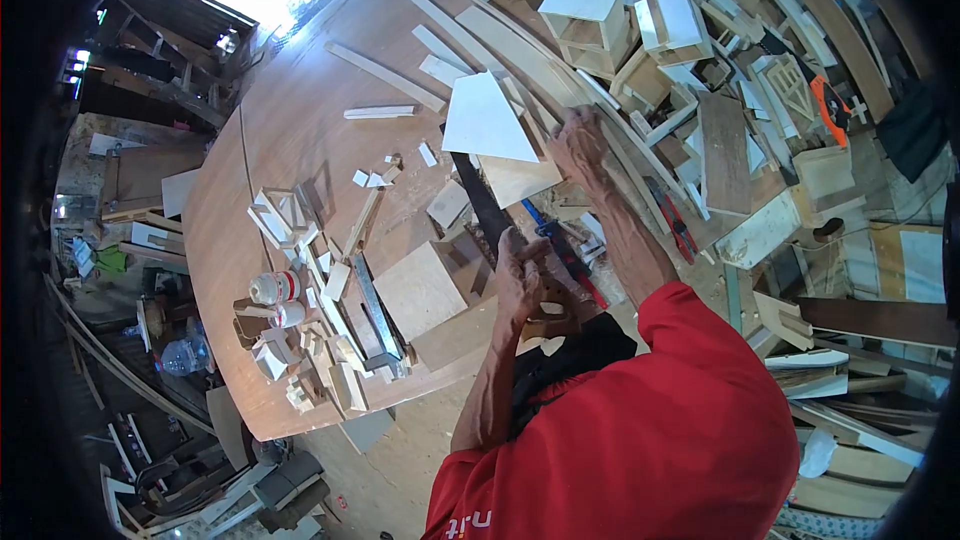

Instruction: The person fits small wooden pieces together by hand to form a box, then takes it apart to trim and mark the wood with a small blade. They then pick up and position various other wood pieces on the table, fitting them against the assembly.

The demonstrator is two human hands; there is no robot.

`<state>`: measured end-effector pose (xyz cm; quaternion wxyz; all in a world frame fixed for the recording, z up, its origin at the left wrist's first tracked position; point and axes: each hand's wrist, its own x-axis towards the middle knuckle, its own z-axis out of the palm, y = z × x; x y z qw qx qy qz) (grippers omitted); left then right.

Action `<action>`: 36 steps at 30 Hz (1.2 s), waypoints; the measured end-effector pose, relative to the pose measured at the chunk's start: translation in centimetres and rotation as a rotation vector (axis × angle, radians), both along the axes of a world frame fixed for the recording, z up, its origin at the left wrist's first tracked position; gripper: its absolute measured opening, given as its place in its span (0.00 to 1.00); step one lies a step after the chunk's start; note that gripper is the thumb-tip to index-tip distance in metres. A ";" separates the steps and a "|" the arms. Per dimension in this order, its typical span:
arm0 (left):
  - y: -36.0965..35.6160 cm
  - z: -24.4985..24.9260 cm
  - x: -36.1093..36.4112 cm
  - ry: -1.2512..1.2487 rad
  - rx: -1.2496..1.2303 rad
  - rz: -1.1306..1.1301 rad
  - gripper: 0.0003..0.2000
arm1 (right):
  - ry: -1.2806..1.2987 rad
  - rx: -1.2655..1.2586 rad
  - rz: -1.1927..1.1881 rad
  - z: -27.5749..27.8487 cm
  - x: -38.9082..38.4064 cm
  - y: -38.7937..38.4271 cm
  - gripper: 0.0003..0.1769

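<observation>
My left hand is closed around a handsaw where the dark blade meets the wooden handle. The handle points toward my body, and the blade's far end passes under a white trapezoid panel. A pale wooden piece shows below that panel. My right hand is beside the panel, fingers curled down at long wooden strips; whatever they grip is hidden. A blue-and-black clamp with a red end lies between my forearms.
On the brown worktable are a metal square, a white glue jar and several offcuts. Small wooden boxes and scraps pile up at right. An orange-handled saw and red pliers-like tool are there too.
</observation>
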<state>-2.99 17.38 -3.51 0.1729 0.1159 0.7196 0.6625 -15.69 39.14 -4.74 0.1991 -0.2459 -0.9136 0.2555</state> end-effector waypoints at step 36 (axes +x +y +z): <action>0.6 3.2 1.2 -0.331 0.036 0.106 0.24 | -0.178 -0.092 0.005 0.5 -0.2 -0.1 0.25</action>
